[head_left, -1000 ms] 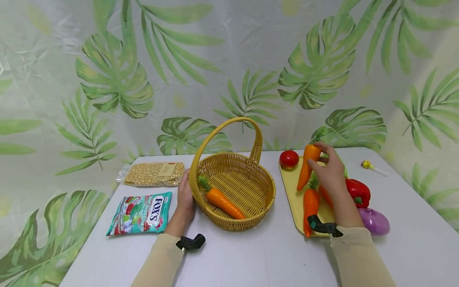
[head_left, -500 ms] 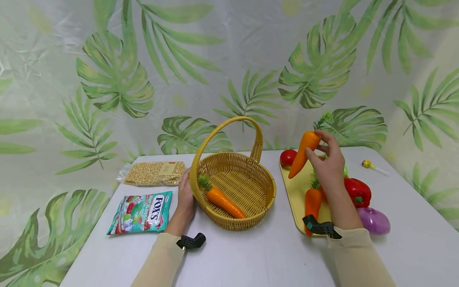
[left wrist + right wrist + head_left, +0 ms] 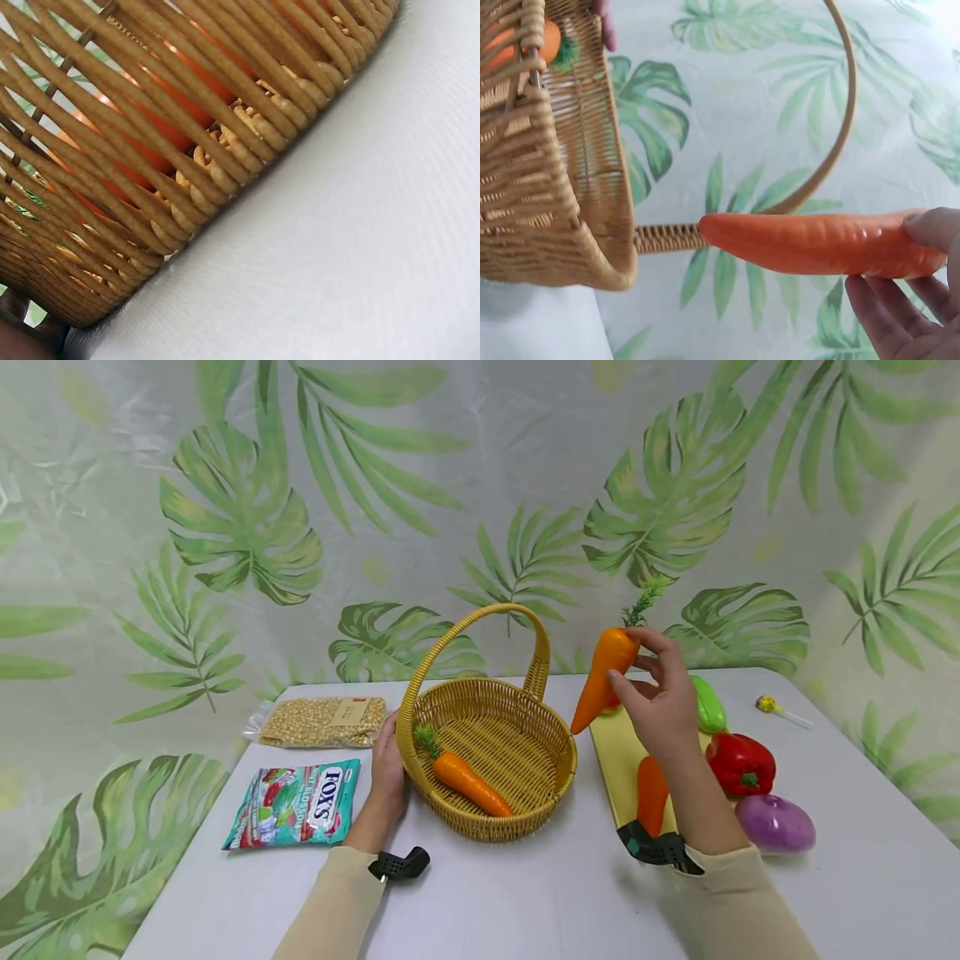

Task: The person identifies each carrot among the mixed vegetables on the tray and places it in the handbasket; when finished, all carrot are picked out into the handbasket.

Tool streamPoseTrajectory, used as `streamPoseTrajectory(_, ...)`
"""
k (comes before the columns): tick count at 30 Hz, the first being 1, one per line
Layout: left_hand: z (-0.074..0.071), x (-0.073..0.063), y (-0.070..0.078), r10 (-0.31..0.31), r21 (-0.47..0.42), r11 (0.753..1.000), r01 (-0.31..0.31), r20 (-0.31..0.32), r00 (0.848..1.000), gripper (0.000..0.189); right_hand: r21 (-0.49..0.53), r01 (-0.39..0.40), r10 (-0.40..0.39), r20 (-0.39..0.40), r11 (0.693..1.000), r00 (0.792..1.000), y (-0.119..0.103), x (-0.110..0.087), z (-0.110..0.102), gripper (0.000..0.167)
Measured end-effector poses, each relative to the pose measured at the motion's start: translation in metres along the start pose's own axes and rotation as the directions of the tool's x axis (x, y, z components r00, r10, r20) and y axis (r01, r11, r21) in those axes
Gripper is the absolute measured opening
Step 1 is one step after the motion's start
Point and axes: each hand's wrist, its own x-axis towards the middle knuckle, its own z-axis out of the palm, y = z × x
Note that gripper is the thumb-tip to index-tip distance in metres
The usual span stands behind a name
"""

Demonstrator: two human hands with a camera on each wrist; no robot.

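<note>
My right hand (image 3: 663,693) pinches an orange carrot (image 3: 603,672) near its leafy top, thumb on one side and fingers on the other. The carrot slants tip-down, the tip overlapping the right rim of the wicker basket (image 3: 557,793) in the head view. From the right wrist, the carrot (image 3: 817,241) points toward the basket. Another carrot (image 3: 471,783) lies inside the basket, showing orange through the weave in the left wrist view. My left hand (image 3: 387,768) rests against the basket's left outer side, below the handle's base, with fingers extended along the wall.
A yellow tray (image 3: 611,760) at right holds a carrot (image 3: 652,793), partly behind my right arm. Beside it are a green vegetable (image 3: 708,706), red pepper (image 3: 741,764), purple onion (image 3: 776,823) and lollipop (image 3: 768,703). Left stand a grain bag (image 3: 318,723) and candy bag (image 3: 296,806).
My right hand has lifted the carrot off the tray area and carried it left toward the basket. My left hand and the basket have stayed in place.
</note>
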Motion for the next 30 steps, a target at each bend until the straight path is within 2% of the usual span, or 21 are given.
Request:
streamPoseTrajectory(7,-0.001,0.0,0.0,-0.001,0.015,1.0,0.001,-0.008,1.0,0.036,0.012,0.039,-0.04,0.115,0.999,0.993,-0.004,-0.008,0.018,0.054)
streamPoseTrajectory(15,-0.001,0.001,-0.001,-0.002,0.015,1.0,0.003,-0.007,1.0,0.036,-0.084,0.091,-0.068,0.243,0.992,0.968,0.0,-0.019,0.036,0.053)
streamPoseTrajectory(21,-0.001,0.0,0.0,-0.002,0.033,0.999,0.002,0.001,1.0,0.037,-0.093,0.124,-0.086,0.34,0.988,0.936,0.007,-0.024,0.049,0.052)
streamPoseTrajectory(30,-0.002,0.0,0.0,0.016,0.038,0.999,-0.016,0.004,1.0,0.038,-0.13,0.076,-0.006,0.467,0.989,0.884,0.015,-0.031,0.066,0.052)
